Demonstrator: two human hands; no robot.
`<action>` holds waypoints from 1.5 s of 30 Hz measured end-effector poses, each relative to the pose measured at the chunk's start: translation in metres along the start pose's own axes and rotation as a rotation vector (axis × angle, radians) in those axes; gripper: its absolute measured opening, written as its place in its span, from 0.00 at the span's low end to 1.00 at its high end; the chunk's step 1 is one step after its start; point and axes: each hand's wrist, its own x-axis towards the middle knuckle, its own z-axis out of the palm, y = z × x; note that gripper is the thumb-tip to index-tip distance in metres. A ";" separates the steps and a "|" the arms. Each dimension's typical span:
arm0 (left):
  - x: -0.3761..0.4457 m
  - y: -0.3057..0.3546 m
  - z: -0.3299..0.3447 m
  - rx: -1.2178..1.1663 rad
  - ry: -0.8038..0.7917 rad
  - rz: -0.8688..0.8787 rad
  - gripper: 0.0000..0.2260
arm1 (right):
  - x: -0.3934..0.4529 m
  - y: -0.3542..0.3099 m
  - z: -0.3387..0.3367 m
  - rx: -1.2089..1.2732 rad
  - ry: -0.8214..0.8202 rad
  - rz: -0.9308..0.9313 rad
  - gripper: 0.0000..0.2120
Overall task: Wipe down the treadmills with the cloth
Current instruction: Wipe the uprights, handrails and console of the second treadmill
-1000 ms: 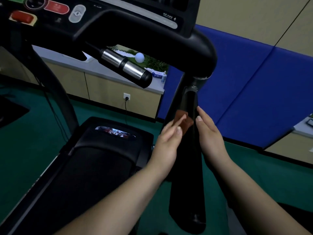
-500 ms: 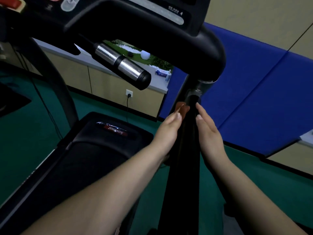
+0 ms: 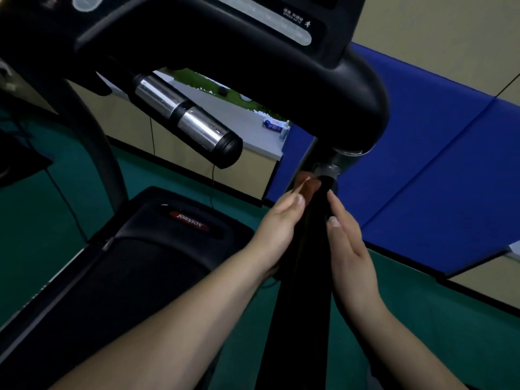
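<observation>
A black treadmill fills the view, with its right upright post [image 3: 305, 277] running down the middle. My left hand [image 3: 277, 229] lies flat against the post's left side, fingers straight, pressing a small brown cloth [image 3: 308, 185] to the post just under the handlebar joint. Most of the cloth is hidden by my fingers. My right hand [image 3: 350, 249] rests with straight fingers on the post's right side, touching it.
The curved black handlebar [image 3: 351, 88] and console hang just above my hands. A chrome grip [image 3: 191, 125] sticks out at left. The belt hood with a red logo [image 3: 191, 220] lies below. Blue wall padding [image 3: 439, 164] is at right, a counter behind, green floor around.
Both hands have slid up the post toward the handlebar joint, the left carrying the cloth upward. The view has moved closer to the post.
</observation>
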 end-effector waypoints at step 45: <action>-0.051 0.012 0.007 -0.091 0.037 0.025 0.14 | 0.026 0.009 -0.012 -0.048 -0.138 0.011 0.24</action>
